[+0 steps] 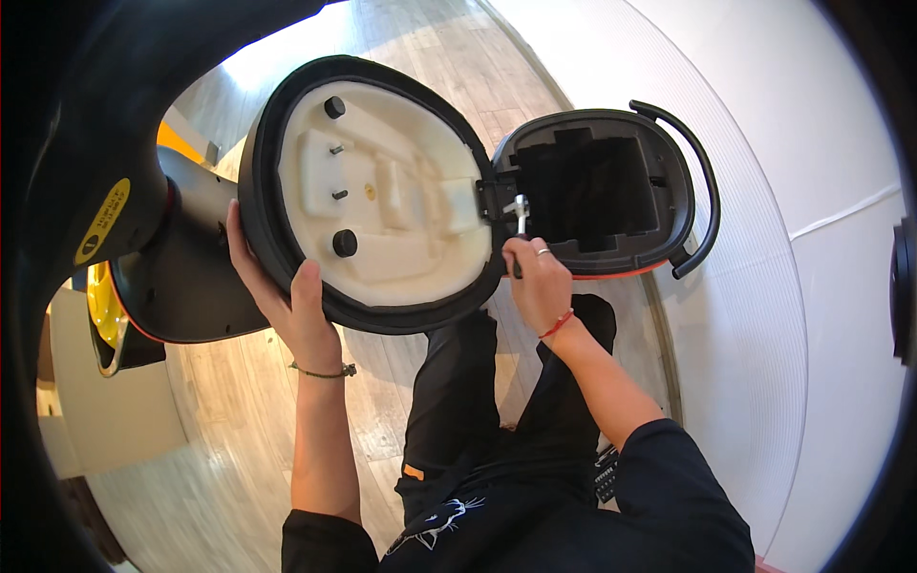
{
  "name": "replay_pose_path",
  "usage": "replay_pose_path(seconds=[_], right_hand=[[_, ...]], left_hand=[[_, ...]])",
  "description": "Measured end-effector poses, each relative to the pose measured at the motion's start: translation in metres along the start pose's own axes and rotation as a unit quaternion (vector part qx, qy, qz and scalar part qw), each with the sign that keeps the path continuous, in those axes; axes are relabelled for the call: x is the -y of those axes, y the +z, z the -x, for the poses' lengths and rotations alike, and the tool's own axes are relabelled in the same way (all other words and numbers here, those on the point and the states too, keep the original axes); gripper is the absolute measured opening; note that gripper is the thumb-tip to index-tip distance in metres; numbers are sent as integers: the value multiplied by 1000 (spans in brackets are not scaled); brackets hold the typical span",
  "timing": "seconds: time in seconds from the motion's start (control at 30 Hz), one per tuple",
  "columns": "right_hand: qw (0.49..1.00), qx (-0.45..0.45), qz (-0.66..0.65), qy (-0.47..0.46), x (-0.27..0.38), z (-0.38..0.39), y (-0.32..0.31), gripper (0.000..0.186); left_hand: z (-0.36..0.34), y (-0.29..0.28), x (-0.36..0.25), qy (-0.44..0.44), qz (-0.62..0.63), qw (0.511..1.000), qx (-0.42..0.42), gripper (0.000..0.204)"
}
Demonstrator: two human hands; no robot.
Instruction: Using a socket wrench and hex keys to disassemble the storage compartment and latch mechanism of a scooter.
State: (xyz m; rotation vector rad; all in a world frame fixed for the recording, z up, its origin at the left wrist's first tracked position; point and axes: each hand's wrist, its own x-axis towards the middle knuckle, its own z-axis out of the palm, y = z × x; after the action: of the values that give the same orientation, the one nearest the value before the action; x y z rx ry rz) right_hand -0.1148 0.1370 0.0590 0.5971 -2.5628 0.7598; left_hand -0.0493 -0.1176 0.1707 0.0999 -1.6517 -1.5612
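Note:
My left hand (287, 296) grips the left edge of an open black-rimmed seat lid (401, 172), whose cream moulded underside has two round black rubber pads (343, 243) and two bolts (338, 194). My right hand (541, 279) is closed on the black handle of a ratchet wrench (521, 212); its silver head is held by the black hinge (492, 199), and whether it touches cannot be told. The hinge joins the lid to a black storage box (583, 191) with a red lower edge and a curved grab bar (705, 167) at its right.
A black machine body (191, 277) with a yellow part (105, 310) stands at the left, beside cardboard (110, 401). My legs (449, 372) are below the seat on a wood-look floor (210, 401). A dark tool case (604, 473) lies behind my right arm. A white wall (841, 286) is at the right.

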Motion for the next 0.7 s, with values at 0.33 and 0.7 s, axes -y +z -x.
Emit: replay_pose_path(seconds=[0.33,0.7], right_hand=[[980,69,-140,125,-27,-98,-34,34],[929,369,-18,-6,-40,-194,18,48]], left_hand=[[0,2,0,1,3,1000,-5,87],[0,1,0,-4,-54,999,2,88]])
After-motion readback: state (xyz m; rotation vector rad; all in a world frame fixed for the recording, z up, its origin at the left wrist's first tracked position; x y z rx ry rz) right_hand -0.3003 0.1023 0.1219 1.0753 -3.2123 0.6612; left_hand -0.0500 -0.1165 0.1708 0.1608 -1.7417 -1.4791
